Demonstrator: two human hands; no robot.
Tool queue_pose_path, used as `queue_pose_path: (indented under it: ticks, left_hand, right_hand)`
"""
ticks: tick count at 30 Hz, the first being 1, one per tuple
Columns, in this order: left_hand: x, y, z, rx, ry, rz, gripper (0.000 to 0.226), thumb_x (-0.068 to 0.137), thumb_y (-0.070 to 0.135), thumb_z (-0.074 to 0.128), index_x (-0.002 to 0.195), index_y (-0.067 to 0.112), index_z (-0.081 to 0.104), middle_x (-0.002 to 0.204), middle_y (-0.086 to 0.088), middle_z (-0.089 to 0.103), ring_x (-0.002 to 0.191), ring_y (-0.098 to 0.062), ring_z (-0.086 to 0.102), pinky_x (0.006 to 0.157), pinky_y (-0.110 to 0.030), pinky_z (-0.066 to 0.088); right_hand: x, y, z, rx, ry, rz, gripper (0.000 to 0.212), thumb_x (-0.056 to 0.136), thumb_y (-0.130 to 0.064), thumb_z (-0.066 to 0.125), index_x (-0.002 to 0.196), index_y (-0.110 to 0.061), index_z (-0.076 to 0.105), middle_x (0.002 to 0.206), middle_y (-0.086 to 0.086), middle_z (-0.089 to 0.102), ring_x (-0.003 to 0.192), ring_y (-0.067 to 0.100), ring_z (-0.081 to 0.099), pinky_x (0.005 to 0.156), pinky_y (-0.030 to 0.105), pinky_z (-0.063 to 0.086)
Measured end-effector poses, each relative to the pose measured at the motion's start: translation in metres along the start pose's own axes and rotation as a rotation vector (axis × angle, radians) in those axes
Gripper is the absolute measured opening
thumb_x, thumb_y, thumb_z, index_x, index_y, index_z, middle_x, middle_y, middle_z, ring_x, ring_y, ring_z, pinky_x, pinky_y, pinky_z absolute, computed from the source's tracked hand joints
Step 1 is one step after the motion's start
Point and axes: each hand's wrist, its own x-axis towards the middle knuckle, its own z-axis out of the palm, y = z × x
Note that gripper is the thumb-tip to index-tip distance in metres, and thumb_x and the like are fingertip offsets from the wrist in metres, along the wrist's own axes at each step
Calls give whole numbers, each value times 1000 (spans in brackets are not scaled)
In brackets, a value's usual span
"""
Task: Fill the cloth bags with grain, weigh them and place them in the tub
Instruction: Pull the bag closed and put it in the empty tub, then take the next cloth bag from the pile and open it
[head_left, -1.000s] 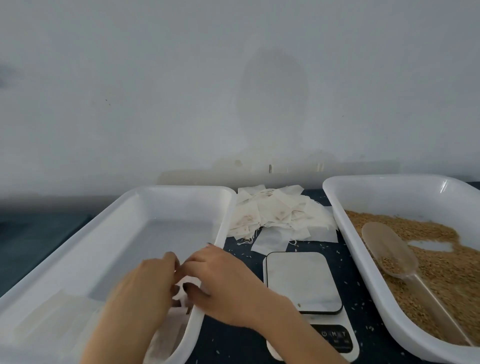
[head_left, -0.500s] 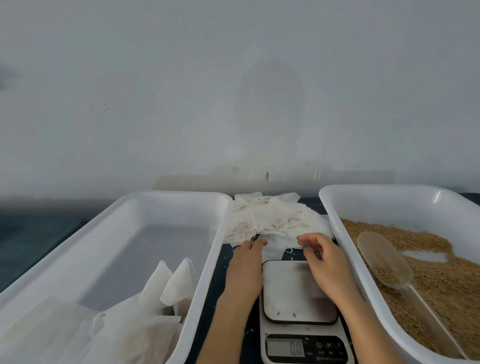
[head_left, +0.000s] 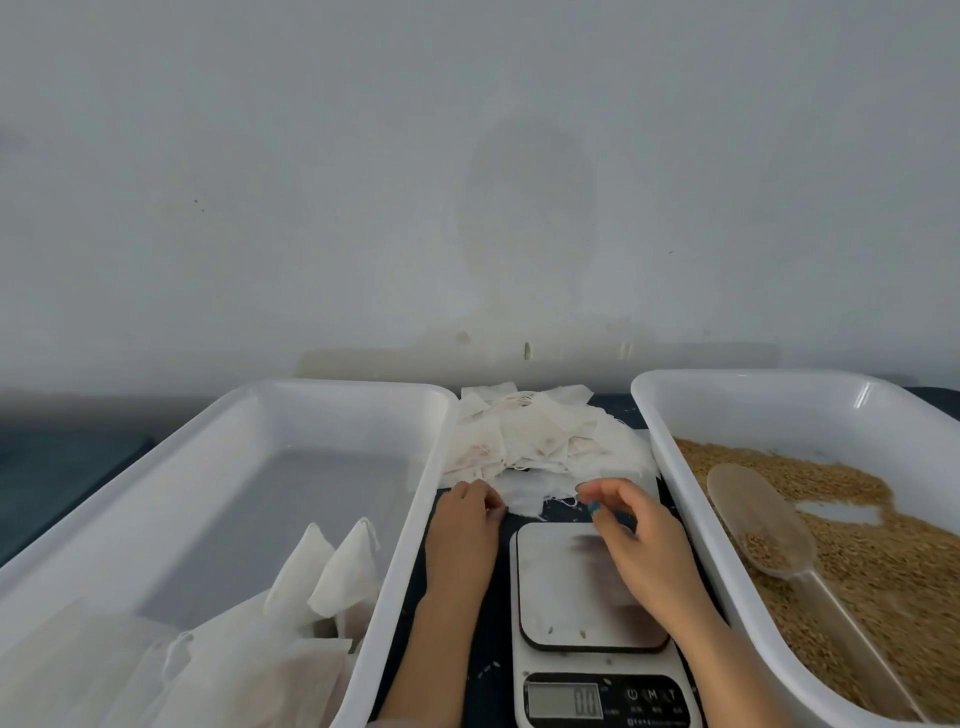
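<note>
Both hands are out over the dark table (head_left: 493, 660), at twelve o'clock from the scale (head_left: 592, 587). The left hand (head_left: 465, 512) has its fingers curled onto the left edge of a single flat cloth bag (head_left: 524, 493). That looks like a grip. The right hand (head_left: 631, 530) sits at the bag's three o'clock side with thumb and fingertips (head_left: 587, 488) bent toward the loose drawstring. It's blurred, so I can't tell whether it has hold of anything.

The bag lies on the table, just beyond the scale's platform and at the near foot of the pile of empty bags (head_left: 540, 441). The scale's platform is bare apart from a few stray grains.

At nine o'clock is the left tub (head_left: 332, 387), with filled bags (head_left: 337, 566) bunched in its near end, two of them standing upright. At three o'clock is the right tub (head_left: 753, 375), holding the grain (head_left: 883, 545). A clear scoop (head_left: 753, 514) lies on the grain with a little in its bowl.
</note>
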Motion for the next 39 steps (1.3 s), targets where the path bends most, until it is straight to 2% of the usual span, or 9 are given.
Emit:
queue_pose_path:
  ticks: [5,9,16,20,25,30,34,37,39]
  left_hand:
    - [-7,7,-8,-327,145,-124,3,99,23,57,99,25,55,95,13,61,89,-7,58,75,-21,45]
    - [-12,20,-12,-464,246,90,5,98,19,60,102,22,59,94,13,64,86,-5,62,75,-24,50]
    - [-17,33,-11,-125,419,637,14,93,18,68,105,11,73,96,3,70,82,-9,66,70,-20,56]
    - [-18,36,-10,-6,513,773,9,94,19,69,98,13,74,84,2,67,72,-12,60,59,-22,51]
    - [-19,38,-13,1,498,780,14,96,28,66,103,16,65,85,6,68,74,-10,63,57,-25,52]
    - [-22,42,-16,-73,453,764,30,91,45,70,94,15,69,86,8,65,75,-6,61,63,-18,49]
    - [-23,43,-15,-78,485,764,25,91,38,71,92,13,70,87,5,64,74,-8,60,61,-19,49]
    - [-22,44,-13,-72,509,767,18,91,30,71,91,12,70,89,4,66,74,-8,60,61,-21,51]
    - [-23,44,-13,-69,505,766,15,90,27,70,91,12,68,90,4,65,75,-8,59,61,-19,50]
  right_hand:
    - [-4,-5,4,-15,6,-66,26,94,-10,60,102,-34,68,104,-19,69,102,-8,59,79,5,44]
    - [-6,-11,7,-66,-27,-115,20,94,-21,62,105,-36,69,104,-22,68,104,-4,59,87,15,46]
    - [-4,-17,9,-14,21,-104,29,88,-49,53,102,-27,65,98,-13,69,93,2,64,80,25,52]
    - [-4,-16,8,75,50,-55,40,84,-55,50,110,-27,61,100,-9,70,93,8,67,82,28,55]
    - [-3,-16,6,83,89,-61,38,88,-48,50,112,-24,67,99,-9,72,94,5,68,84,23,53]
    - [-2,-8,5,-38,134,-54,31,92,-39,58,106,-15,72,85,-10,70,80,7,65,69,21,50]
    - [-2,-7,4,-62,135,-53,26,91,-42,59,99,-21,73,85,-10,72,83,9,68,75,34,58]
    - [-3,-9,3,-25,135,-60,24,84,-53,57,84,-32,69,75,-16,70,76,4,67,70,28,55]
    - [-3,-8,4,-19,149,-81,11,88,-39,67,77,-34,66,73,-19,68,75,2,65,66,26,52]
